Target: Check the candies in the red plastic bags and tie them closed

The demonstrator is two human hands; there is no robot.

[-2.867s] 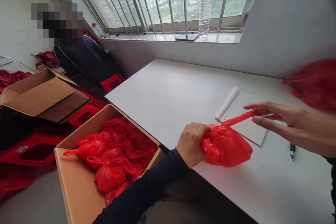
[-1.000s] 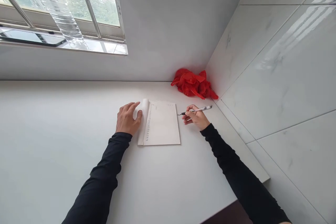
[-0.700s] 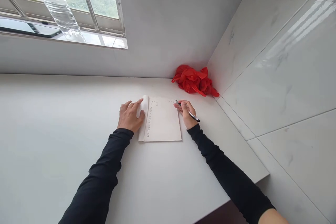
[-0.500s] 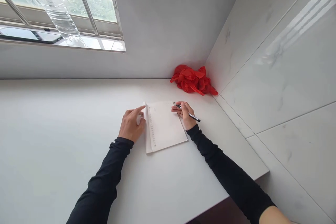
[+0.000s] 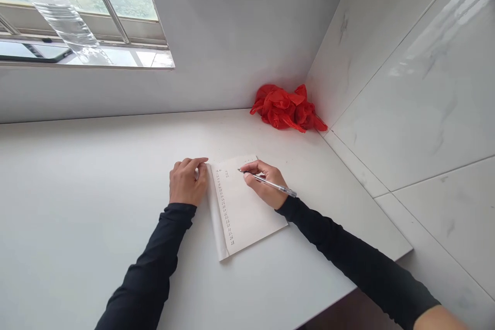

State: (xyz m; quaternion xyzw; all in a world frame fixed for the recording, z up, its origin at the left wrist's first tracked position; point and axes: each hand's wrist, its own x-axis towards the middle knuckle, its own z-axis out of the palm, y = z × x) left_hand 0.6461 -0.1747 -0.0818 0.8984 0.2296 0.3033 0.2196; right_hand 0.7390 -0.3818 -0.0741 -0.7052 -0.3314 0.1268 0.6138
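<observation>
A white notebook (image 5: 253, 216) lies open on the table, its left pages folded or rolled back along the spine. Small handwritten numbers run down its left side in a long column, and a short second column starts at the top. My right hand (image 5: 268, 183) is closed around a slim pen (image 5: 276, 185) with a clear-looking barrel. The pen's tip is over the upper page, just right of the short column; whether it touches the paper I cannot tell. My left hand (image 5: 187, 181) rests at the notebook's upper left edge, thumb and index finger apart.
A crumpled red plastic bag (image 5: 285, 107) sits in the back corner of the white table (image 5: 96, 206). A tiled wall (image 5: 429, 93) rises on the right. On the windowsill stand a clear bottle (image 5: 73, 28) and a flat dark-edged device (image 5: 36, 52).
My right hand has brought the pen leftward from the page's upper right edge to beside the short column. The view has shifted, and the notebook appears lower and larger.
</observation>
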